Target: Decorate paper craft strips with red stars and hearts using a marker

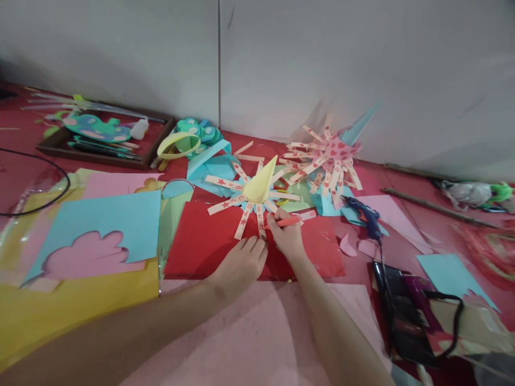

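My right hand (286, 236) is closed round a red pen (286, 221), whose tip rests on a pink strip of a paper sun craft (254, 194) with a yellow cone at its middle. My left hand (241, 262) lies beside it with fingers curled, pressing on the red sheet (209, 244) and touching the end of a strip. The strips carry red letters and stars.
A second pink strip craft with hearts (328, 158) lies behind. A blue glue gun (366, 217) with its cord lies at right. A blue sheet with a cut-out (116, 225) lies over yellow paper at left. A brown tray (102, 140) stands by the wall.
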Action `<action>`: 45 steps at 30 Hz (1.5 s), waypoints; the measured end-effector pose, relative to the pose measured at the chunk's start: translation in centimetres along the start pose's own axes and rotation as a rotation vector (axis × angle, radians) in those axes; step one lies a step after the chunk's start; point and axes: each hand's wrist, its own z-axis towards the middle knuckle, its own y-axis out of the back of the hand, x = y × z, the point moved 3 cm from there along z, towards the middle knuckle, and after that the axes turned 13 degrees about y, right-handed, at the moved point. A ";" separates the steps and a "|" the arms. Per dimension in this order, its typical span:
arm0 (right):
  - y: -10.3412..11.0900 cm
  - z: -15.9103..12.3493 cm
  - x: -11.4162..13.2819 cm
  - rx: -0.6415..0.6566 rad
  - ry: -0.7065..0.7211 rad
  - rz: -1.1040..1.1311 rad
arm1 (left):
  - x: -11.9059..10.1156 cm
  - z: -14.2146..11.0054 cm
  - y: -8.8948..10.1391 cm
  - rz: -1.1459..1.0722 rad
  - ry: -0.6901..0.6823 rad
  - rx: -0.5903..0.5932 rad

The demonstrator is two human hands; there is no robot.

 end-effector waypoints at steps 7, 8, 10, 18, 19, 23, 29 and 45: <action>-0.1 -0.2 -0.3 0.023 -0.056 0.045 | 0.0 -0.1 0.0 0.021 -0.001 -0.037; -0.1 -0.3 -0.4 0.030 -0.069 0.057 | 0.0 -0.1 0.0 0.027 -0.003 -0.040; -0.1 -0.3 -0.5 0.043 -0.091 0.080 | 0.0 0.0 0.0 0.033 -0.005 -0.042; -0.2 -0.5 -0.6 0.069 -0.127 0.157 | 0.0 0.0 0.0 0.020 0.002 -0.012; -0.2 -0.5 -0.6 0.072 -0.132 0.163 | 0.0 0.0 0.0 0.021 0.000 -0.014; -0.3 -0.4 -0.5 0.074 -0.138 0.175 | -0.1 0.0 0.0 0.028 -0.010 -0.023; -0.3 -0.4 -0.5 0.060 -0.115 0.129 | -0.1 0.0 0.1 0.047 0.002 -0.009; 0.1 -0.1 -0.1 -0.062 -0.045 -0.001 | 0.0 0.0 0.2 -0.011 0.006 0.014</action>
